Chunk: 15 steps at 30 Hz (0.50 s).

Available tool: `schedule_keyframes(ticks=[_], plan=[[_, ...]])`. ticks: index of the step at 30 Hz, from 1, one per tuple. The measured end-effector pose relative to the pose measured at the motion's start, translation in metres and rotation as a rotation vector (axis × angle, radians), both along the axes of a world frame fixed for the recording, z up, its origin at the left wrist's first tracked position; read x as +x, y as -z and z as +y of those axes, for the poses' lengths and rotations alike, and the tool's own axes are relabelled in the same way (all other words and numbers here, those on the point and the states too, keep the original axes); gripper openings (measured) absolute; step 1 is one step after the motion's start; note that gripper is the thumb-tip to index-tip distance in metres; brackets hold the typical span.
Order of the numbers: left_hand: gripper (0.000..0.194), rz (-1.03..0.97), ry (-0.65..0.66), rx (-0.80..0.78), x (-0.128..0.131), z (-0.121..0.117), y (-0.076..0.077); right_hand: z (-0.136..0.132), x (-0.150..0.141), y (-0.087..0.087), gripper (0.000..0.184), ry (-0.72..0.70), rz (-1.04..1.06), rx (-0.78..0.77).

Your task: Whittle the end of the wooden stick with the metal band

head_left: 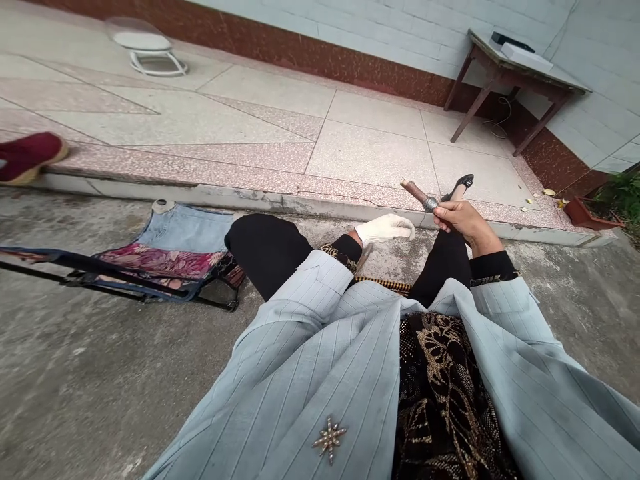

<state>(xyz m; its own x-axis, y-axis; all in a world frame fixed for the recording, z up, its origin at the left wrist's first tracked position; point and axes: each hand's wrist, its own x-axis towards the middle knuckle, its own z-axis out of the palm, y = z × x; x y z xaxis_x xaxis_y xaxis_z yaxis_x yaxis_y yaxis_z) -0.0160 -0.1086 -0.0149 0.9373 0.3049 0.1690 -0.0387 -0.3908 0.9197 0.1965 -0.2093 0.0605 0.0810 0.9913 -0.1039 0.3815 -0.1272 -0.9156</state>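
In my bare right hand [465,223] I grip a short brown wooden handle [413,192] with silvery wire wound round it near my fingers. Its broken-looking end points up and to the left; whatever lies behind my fingers is hidden. My left hand [387,228] wears a white knit glove. Its fingers stretch to the right and bend at the tips, apart from the handle, and nothing shows in them. Under the left wrist lies a thin brownish piece [365,256], too blurred to name. A yellow-and-black band [385,285] shows between my knees.
A folding chair [170,250] with a denim and floral seat stands at left. A raised tiled step [280,153] runs ahead. On it are a white stool [150,50], a wooden table [530,63] and a planter [590,217]. Another person's red shoe [33,157] is at far left.
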Motion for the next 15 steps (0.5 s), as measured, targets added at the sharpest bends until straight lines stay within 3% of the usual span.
schedule_keyframes(ticks=[4, 8, 11, 15], plan=[[0.025, -0.012, 0.016, 0.035, 0.003, -0.002, 0.006, 0.007, 0.003, 0.013, 0.039, 0.07, -0.166, -0.043], [0.026, 0.031, -0.003, 0.127, 0.005, -0.001, 0.014, 0.011, 0.001, 0.016, 0.032, 0.074, -0.689, -0.137], [0.022, 0.102, -0.013, 0.256, 0.007, -0.001, 0.017, 0.009, -0.007, 0.018, 0.025, -0.09, -0.902, -0.342], [0.015, 0.097, 0.026, 0.257, 0.008, -0.002, 0.017, 0.001, -0.013, 0.015, 0.026, -0.449, -0.71, -0.564]])
